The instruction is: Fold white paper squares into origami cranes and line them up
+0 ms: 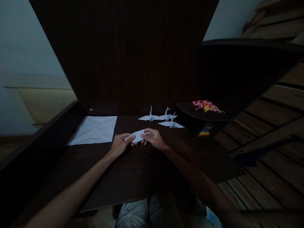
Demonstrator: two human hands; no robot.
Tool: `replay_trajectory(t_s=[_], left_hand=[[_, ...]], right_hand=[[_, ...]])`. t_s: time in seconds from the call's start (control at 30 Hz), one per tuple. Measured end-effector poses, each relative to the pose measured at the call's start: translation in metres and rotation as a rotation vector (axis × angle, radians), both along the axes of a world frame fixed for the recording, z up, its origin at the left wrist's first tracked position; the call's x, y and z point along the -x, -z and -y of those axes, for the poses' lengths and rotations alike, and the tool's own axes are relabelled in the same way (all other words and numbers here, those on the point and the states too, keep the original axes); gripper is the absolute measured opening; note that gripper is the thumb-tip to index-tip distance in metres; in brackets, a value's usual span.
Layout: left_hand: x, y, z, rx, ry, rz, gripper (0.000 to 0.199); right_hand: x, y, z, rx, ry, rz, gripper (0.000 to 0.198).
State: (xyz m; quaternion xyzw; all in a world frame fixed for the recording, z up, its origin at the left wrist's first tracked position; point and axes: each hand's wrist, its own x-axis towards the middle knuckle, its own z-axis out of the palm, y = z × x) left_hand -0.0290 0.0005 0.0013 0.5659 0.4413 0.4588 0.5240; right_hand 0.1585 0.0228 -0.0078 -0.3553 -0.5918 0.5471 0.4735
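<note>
1. The folded white paper point(139, 136) is held over the desk point(106, 180), between the two hands; whether it touches the desktop cannot be told.
2. One end is pinched by the left hand point(119, 143), nearly closed, thumb on top; the other end is gripped likewise by the right hand point(155, 138), presumably so that the small piece is kept steady.
3. The creased sheet point(96, 129) is laid flat at the left, apparently out of the hands' way.
4. Three paper cranes point(173, 124) are grouped beyond the right hand, probably where crushing is avoided.
5. Colourful bits point(206, 105) are heaped on the low shelf point(190, 110), apart from the paper.
</note>
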Motion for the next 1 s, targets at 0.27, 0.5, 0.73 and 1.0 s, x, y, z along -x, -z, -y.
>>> replay_trajectory(t_s=[0.27,0.5,0.73,1.0], left_hand=[[0.0011,-0.0024,0.0008,0.028,0.085,-0.027,0.039],[-0.0008,0.0036,-0.0008,0.053,-0.008,0.042,0.042],[0.0009,-0.0020,0.0006,0.008,-0.088,-0.045,0.045],[-0.0011,0.0006,-0.0023,-0.054,-0.191,0.086,0.046]], right_hand=[[0.0028,0.0033,-0.0004,0.052,0.065,-0.074,0.035],[0.0080,-0.0001,0.0021,0.029,0.169,-0.054,0.035],[0.0064,-0.0064,0.0054,-0.025,0.149,0.064,0.028],[0.0094,-0.0020,0.0037,0.016,0.128,-0.080,0.033]])
